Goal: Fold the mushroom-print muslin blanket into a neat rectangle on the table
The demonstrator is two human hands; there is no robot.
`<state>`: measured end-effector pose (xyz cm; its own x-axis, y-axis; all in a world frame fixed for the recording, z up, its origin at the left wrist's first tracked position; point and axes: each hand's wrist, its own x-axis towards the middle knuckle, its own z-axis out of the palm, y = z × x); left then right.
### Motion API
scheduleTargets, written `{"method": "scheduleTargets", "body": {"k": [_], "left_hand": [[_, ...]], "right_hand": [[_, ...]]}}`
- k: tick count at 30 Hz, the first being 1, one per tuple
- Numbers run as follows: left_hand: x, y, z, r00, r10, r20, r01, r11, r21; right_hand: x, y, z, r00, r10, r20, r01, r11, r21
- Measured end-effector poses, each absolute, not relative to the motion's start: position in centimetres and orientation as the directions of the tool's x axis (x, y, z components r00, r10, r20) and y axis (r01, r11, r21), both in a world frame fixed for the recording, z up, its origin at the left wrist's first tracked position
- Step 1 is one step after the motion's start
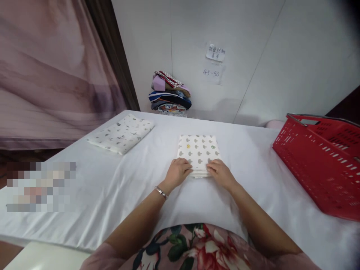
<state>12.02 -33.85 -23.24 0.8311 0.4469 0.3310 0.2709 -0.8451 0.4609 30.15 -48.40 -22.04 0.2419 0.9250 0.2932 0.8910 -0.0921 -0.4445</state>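
A folded white cloth [199,148] with grey mushroom-like prints lies in front of me on the white-covered table [135,180]. At its near left corner, my left hand [180,170] has its fingers closed on the folded edge. My right hand [221,171] grips the near right corner in the same way, thumb toward the middle. Several layers show along the near edge between the hands. Another folded white cloth [122,133] with small dark prints rests farther off to the left, apart from both hands.
A red plastic basket [317,165] stands on the table's right side. Beyond the far edge is a stack of folded fabrics [170,93] against the wall. Two paper notes [212,73] hang there. A pink curtain [56,75] hangs at the left; a pixelated patch covers the left table area.
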Motion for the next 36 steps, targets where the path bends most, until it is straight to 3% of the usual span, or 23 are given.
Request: {"method": "scheduleTargets", "body": {"k": [9,15,21,36], "left_hand": [[12.6,-35.0,-23.3,0.802,0.48,0.354,0.333,-0.853,0.402],[12.9,-35.9,-23.2,0.72,0.573,0.393,0.365,-0.793,0.488],[12.7,-36.3,-23.9,0.686,0.565,0.459,0.315,-0.799,0.512],[12.6,-35.7,-24.5,0.681,0.521,0.515,0.264,-0.83,0.491]], "right_hand": [[30.3,-48.4,-23.4,0.204,0.905,0.372,0.905,-0.029,-0.425],[30.0,-48.2,-23.8,0.224,0.878,0.423,0.906,-0.028,-0.421],[29.5,-48.6,-23.9,0.233,0.808,0.542,0.895,0.04,-0.444],[29.5,-48.4,-24.3,0.151,0.836,0.527,0.944,0.035,-0.327]]}}
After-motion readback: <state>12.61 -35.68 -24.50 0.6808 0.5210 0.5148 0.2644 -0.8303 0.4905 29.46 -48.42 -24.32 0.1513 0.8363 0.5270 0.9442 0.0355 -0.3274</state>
